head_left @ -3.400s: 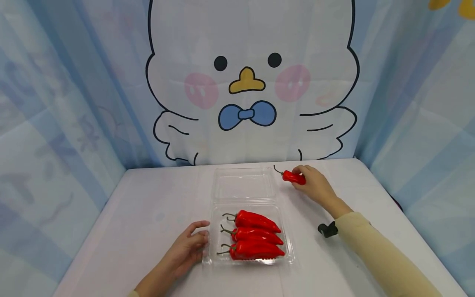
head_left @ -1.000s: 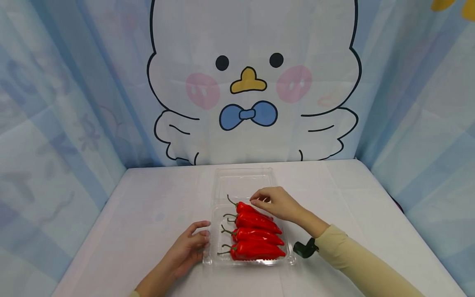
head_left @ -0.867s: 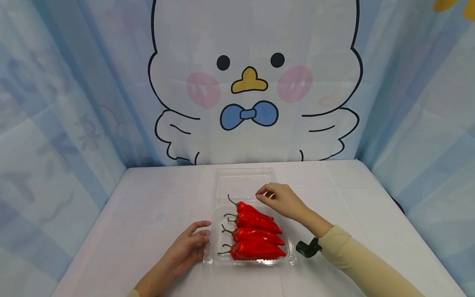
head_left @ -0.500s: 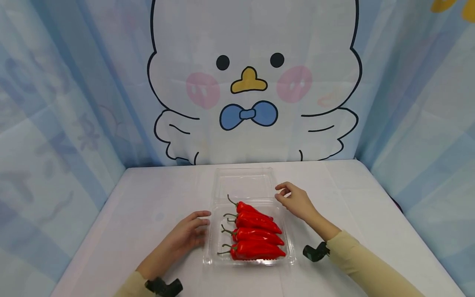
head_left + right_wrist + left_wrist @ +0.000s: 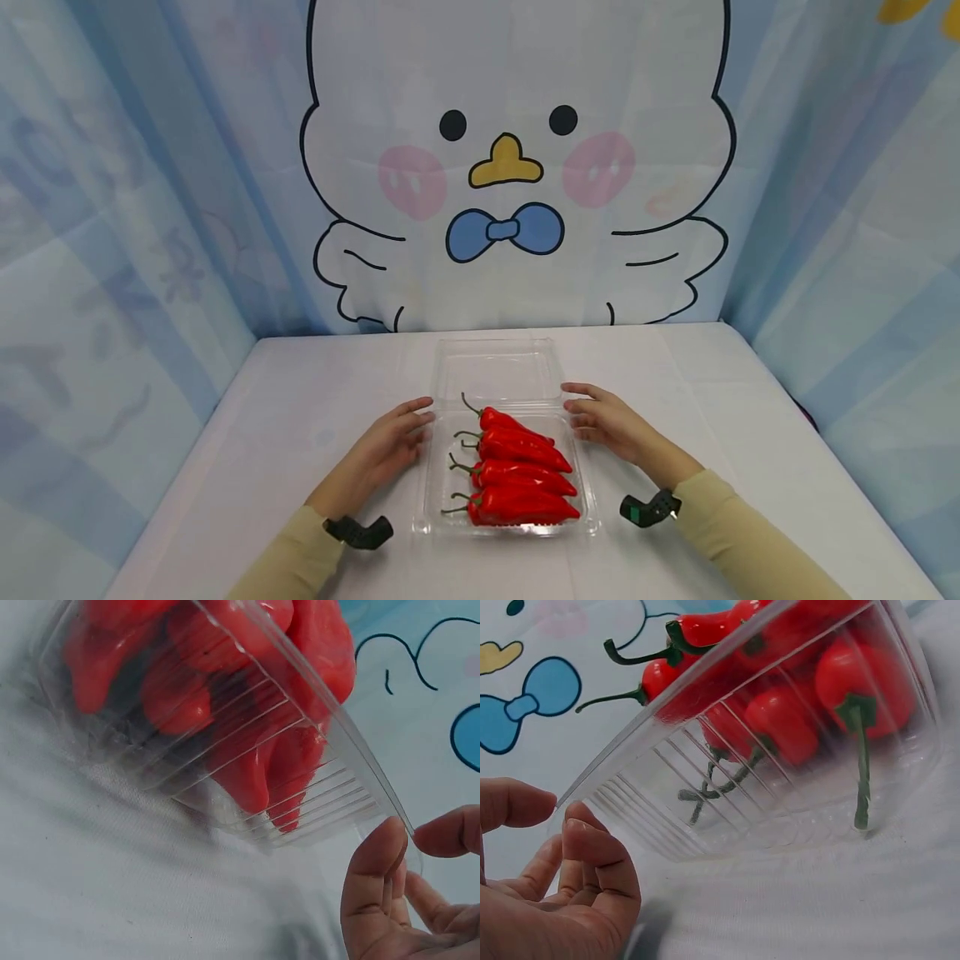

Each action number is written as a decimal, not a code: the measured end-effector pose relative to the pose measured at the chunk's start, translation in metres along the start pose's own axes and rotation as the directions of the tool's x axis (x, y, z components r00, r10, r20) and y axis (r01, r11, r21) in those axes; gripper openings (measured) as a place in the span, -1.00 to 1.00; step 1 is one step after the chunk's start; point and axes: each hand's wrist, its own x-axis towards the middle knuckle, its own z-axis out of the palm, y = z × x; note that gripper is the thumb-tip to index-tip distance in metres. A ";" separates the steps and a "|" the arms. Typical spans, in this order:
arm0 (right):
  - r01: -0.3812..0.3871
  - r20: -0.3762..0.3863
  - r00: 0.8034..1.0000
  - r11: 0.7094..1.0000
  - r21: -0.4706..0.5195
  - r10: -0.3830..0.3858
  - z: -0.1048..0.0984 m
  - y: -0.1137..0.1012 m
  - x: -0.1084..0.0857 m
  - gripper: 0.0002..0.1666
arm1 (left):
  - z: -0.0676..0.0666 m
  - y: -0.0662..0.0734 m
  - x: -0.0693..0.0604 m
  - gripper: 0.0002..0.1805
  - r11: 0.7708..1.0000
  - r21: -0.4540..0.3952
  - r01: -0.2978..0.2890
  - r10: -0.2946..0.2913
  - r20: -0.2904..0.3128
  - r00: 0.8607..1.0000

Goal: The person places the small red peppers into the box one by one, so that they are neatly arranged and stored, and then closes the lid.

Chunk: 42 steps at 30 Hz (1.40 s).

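A clear plastic clamshell box (image 5: 587, 508) sits on the table with its lid (image 5: 495, 372) folded back flat. Several long red peppers (image 5: 525, 504) with green stems lie in its base, stems to the left. My left hand (image 5: 386, 450) is at the box's left edge by the hinge, fingers loosely extended. My right hand (image 5: 611, 425) mirrors it at the right edge. In both wrist views fingertips lie close to the clear rim (image 5: 622, 750); firm contact cannot be told. Neither hand holds a pepper.
A white cloth-covered table (image 5: 300, 392) surrounds the box. Behind it hangs a pale curtain (image 5: 510, 283) printed with a cartoon bird. A dark wrist camera (image 5: 360, 532) is worn on the left wrist, another dark camera (image 5: 648, 508) on the right.
The right hand brought a pepper from the far right into the box, let go and withdrew to the right edge. The left hand moved up along the left edge to the hinge.
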 end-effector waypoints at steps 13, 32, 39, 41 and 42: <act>0.023 0.021 0.999 0.994 0.108 -0.026 0.001 0.000 -0.001 -0.22 | -0.001 0.001 0.007 -0.39 0.992 -0.121 0.021 -0.015 0.043 0.999; 0.086 -0.033 0.996 0.990 0.110 -0.083 0.001 0.001 0.001 -0.56 | 0.001 0.002 0.004 -0.59 0.986 -0.168 -0.007 0.017 0.058 0.998; 0.091 -0.023 0.996 0.984 0.151 -0.088 0.000 0.002 -0.002 -0.82 | 0.001 0.000 0.003 -0.69 0.988 -0.150 -0.030 0.039 0.057 0.998; 0.086 -0.017 0.996 0.982 0.165 -0.085 0.000 0.003 -0.004 -0.84 | 0.001 -0.001 0.002 -0.70 0.989 -0.142 -0.037 0.045 0.058 0.997; 0.083 -0.015 0.997 0.981 0.175 -0.082 0.000 0.003 -0.004 -0.85 | 0.001 -0.001 0.002 -0.70 0.989 -0.140 -0.040 0.049 0.059 0.997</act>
